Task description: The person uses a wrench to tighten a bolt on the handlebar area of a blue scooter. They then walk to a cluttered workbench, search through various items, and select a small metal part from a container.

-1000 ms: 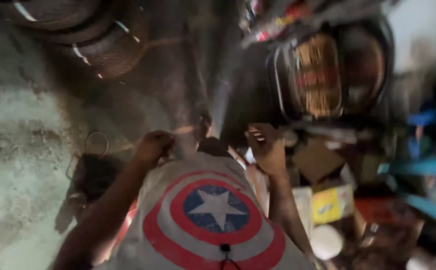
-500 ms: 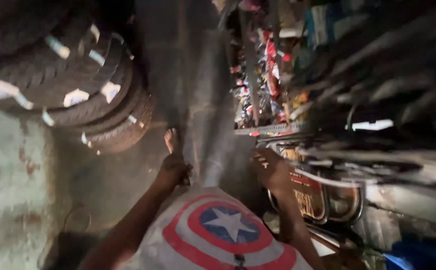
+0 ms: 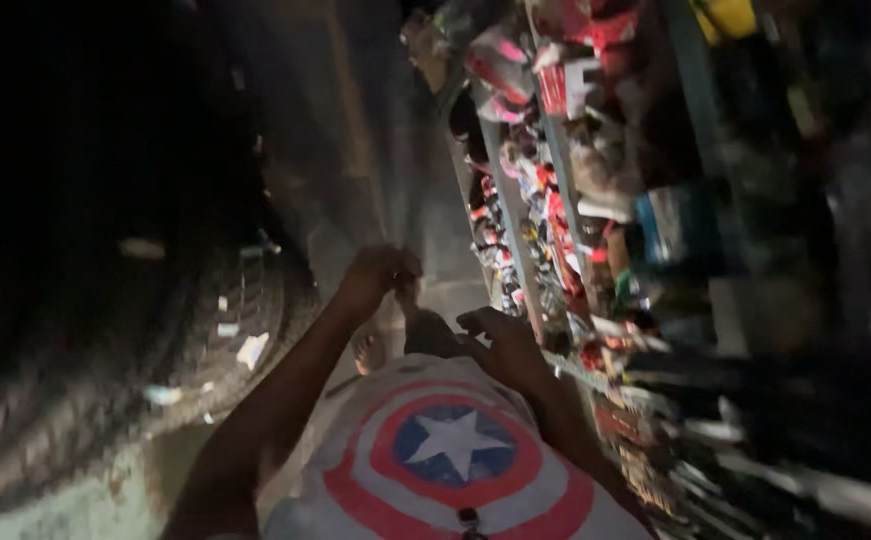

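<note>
My left hand (image 3: 380, 272) hangs in front of me with its fingers curled in, and I see nothing in it. Lower and to the right, my right hand (image 3: 500, 338) has its fingers loosely apart and holds nothing; it is close to the edge of the shelves (image 3: 515, 250). Both hands hover above my white shirt with a red, white and blue star ring (image 3: 452, 452). One of my feet (image 3: 367, 350) shows on the floor between the hands. The picture is dark and blurred.
Stacked dark tyres (image 3: 225, 320) with pale stickers fill the left side. Tall shelves crammed with several small colourful packets (image 3: 555, 215) run along the right. A narrow strip of concrete floor (image 3: 355, 180) runs ahead between them.
The view has swung further up the aisle and grown darker. The tyres have slid to the lower left and the packed shelves now fill the right. Both hands stay in front of my chest.
</note>
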